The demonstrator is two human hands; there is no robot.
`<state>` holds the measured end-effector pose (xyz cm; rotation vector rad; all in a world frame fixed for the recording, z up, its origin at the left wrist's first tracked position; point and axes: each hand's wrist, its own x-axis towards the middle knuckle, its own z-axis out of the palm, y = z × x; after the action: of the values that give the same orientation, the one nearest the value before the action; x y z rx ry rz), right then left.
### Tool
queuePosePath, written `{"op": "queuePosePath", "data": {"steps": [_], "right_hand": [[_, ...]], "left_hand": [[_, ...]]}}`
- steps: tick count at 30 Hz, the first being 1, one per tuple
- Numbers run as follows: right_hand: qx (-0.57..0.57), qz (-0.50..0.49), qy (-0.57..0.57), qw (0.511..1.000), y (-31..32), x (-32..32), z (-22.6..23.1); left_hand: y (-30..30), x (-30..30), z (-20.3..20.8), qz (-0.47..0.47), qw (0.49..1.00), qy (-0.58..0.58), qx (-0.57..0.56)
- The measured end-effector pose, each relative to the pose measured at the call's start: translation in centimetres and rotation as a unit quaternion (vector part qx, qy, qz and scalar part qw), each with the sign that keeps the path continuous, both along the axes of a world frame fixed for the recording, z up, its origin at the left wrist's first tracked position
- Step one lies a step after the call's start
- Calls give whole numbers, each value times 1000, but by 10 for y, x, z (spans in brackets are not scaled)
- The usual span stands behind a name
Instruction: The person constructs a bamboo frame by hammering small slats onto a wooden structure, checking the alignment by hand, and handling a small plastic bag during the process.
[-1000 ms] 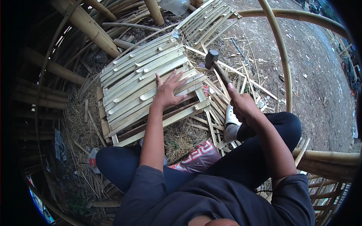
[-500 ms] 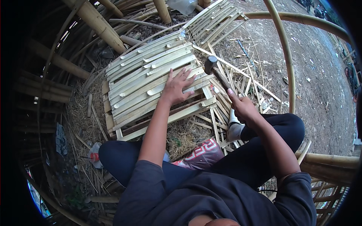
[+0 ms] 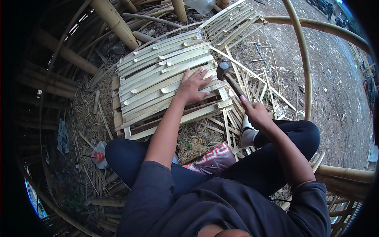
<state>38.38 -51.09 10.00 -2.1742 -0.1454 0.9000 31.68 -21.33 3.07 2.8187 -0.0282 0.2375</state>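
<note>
A panel of pale split-bamboo slats (image 3: 148, 91) lies in front of me, its slats side by side across end rails. My left hand (image 3: 191, 87) rests on the slats near their right end, fingers spread. In my right hand (image 3: 256, 112) is a hammer (image 3: 233, 81), gripped by its wooden handle. Its dark metal head is just above or against the panel's right edge; I cannot tell whether it touches. A gap shows between the nearest slat (image 3: 181, 118) and the others, with a dark brown strip inside it.
Beyond the panel lies another slatted bamboo piece (image 3: 233, 23). Loose bamboo strips (image 3: 256, 89) litter the ground at the right, close to my shoe (image 3: 248, 136). A printed sack (image 3: 213, 158) lies between my legs. Thick bamboo poles (image 3: 114, 23) stand at the left, and a curved pole (image 3: 302, 59) rises at the right.
The view has shifted slightly, so the panel appears a little farther right and lower. The hammer head has come down slightly toward the panel's right edge. My left hand keeps its place on the slats.
</note>
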Motion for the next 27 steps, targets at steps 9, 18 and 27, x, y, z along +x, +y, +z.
{"op": "queuePosePath", "data": {"steps": [9, 18, 27], "right_hand": [[-104, 43, -10, 994, 0, 4, -1], [-80, -4, 24, 997, -1, 12, 12], [-53, -11, 26, 998, -3, 14, 18]], "left_hand": [[-1, -3, 2, -13, 999, -36, -16], [-4, -2, 10, -35, 993, -48, -106], [-36, 10, 27, -95, 994, -28, -55]]}}
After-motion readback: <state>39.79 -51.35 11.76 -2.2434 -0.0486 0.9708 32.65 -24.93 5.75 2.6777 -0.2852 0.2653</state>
